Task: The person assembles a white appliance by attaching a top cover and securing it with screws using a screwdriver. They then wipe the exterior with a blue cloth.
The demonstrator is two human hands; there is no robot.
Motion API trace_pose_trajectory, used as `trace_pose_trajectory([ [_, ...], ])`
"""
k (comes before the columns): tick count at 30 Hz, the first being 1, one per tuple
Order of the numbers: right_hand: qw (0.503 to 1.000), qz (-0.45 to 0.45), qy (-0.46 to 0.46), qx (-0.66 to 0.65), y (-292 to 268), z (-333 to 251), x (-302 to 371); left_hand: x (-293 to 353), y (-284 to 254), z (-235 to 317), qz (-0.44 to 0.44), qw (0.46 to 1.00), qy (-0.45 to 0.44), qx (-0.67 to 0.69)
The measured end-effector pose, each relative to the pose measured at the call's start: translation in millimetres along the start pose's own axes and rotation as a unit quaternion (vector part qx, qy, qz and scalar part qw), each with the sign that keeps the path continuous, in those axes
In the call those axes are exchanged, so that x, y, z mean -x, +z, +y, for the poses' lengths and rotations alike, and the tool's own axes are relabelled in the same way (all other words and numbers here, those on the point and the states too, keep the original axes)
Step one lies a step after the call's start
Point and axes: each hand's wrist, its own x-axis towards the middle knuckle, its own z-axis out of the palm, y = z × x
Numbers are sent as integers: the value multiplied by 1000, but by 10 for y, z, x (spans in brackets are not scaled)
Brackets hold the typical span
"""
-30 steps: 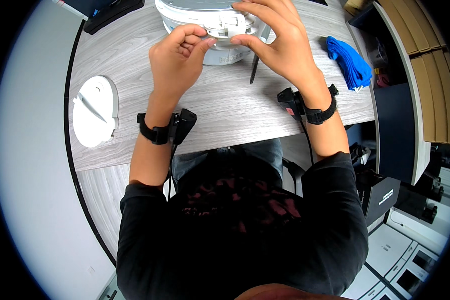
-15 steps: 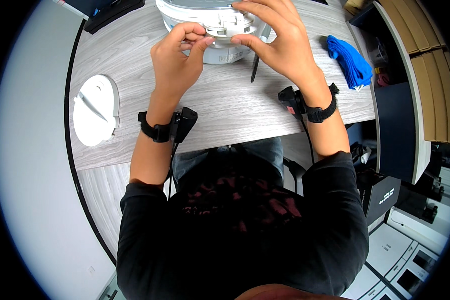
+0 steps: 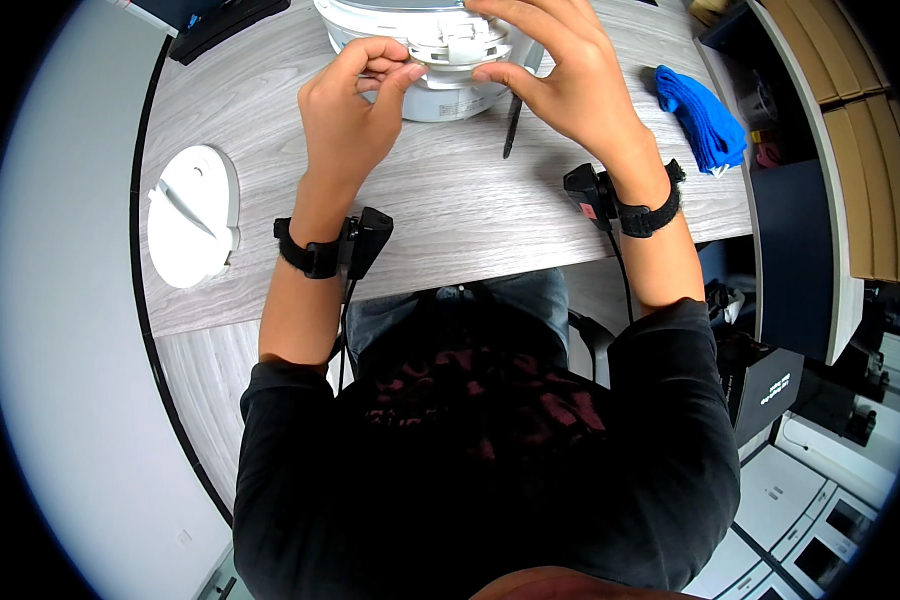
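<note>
A white rounded appliance point(image 3: 355, 30), like a rice cooker, stands at the far edge of the view. On its near side is a white plastic fitting point(image 3: 462, 45) with a raised block in the middle. My left hand point(image 3: 355, 100) is closed in a pinch at the fitting's left edge, its other fingers curled; what lies between thumb and forefinger is too small to make out. My right hand point(image 3: 560, 70) spreads thumb and fingers apart at the right side. Its fingertips reach the appliance's top rim, while its thumb is beside the fitting's right end.
A white oval cover point(image 3: 185, 225) with a bar across it lies at the left. Right of the appliance are a thin black tool point(image 3: 512, 130) and a folded blue cloth point(image 3: 703, 120). A dark shelf unit point(image 3: 795, 250) with brown cartons point(image 3: 860, 130) borders the table's right side.
My right hand has shifted slightly right, and its thumb has come away from the fitting's raised block. The left hand stays at the left edge, almost unmoved.
</note>
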Motion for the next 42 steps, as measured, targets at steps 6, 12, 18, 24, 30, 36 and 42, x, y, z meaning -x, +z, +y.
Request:
trace_pose_trajectory([
  [6, 1000, 6, 6, 16, 29, -13, -16, 2, -8, 26, 1, 1000, -8, -25],
  [12, 999, 4, 32, 13, 21, -61, -70, -17, -44, 73, 2, 998, -4, -66],
  [18, 1000, 6, 13, 1, 32, 17, -67, -280, -213, 264, 33, 969, 171, -178],
  [24, 1000, 9, 11, -1, 28, 38, -65, -411, -147, 127, -89, 957, 179, -210],
  [30, 999, 15, 14, -26, 41, 55, -82, -396, -159, 30, -82, 961, 168, -203],
  [36, 999, 25, 7, -33, 60, 83, -82, -403, -134, 24, -75, 960, 174, -206],
  [42, 999, 23, -23, -23, 45, 122, -77, -371, -129, -10, -83, 949, 182, -242],
])
